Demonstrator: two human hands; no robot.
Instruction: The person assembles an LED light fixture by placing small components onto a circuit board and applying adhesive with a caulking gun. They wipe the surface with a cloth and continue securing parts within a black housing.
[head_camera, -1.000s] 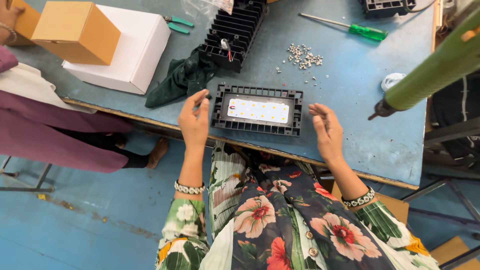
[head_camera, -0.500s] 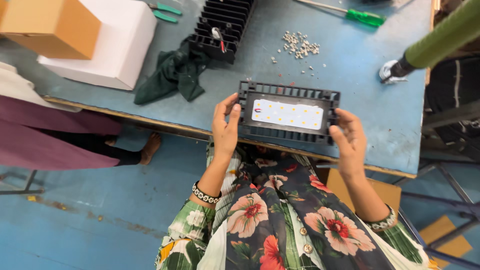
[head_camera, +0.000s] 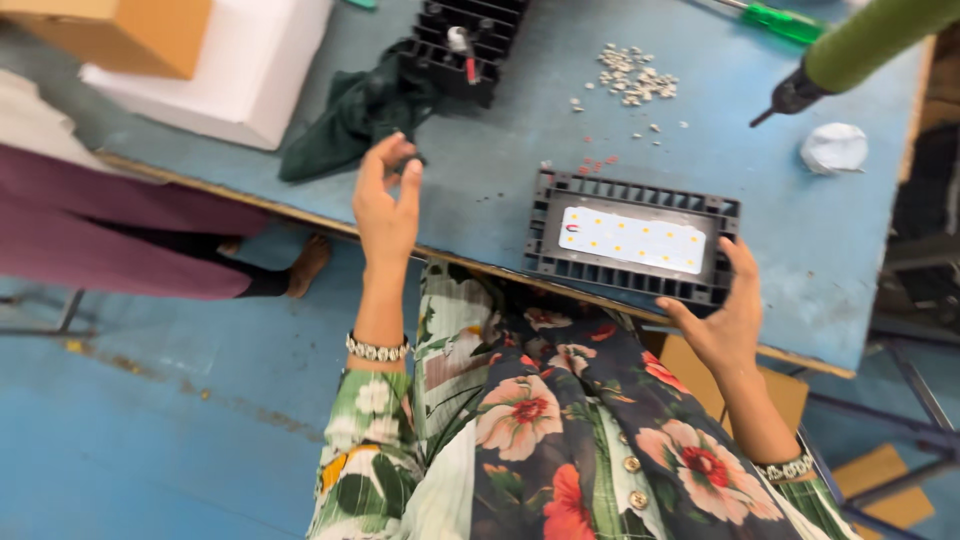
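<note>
Blue table (head_camera: 500, 190) — right hand (head_camera: 725, 325) grips lamp housing (head_camera: 632, 240); left hand (head_camera: 385, 200) open, apart.

lamp housing (head_camera: 632, 240) on table (head_camera: 500, 190) at near edge, right hand (head_camera: 725, 318) at its right corner. left hand (head_camera: 387, 200) off to its left, near cloth (head_camera: 350, 115). heatsink (head_camera: 465, 40) behind cloth, screw pile (head_camera: 632, 78) behind housing, foam block (head_camera: 235, 60) far left.

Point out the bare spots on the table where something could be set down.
Free: the blue top between the cloth and the lamp housing, and between the housing and the white wad. Crowded: the far edge, with the heat sink, the screw pile and the boxes.
</note>
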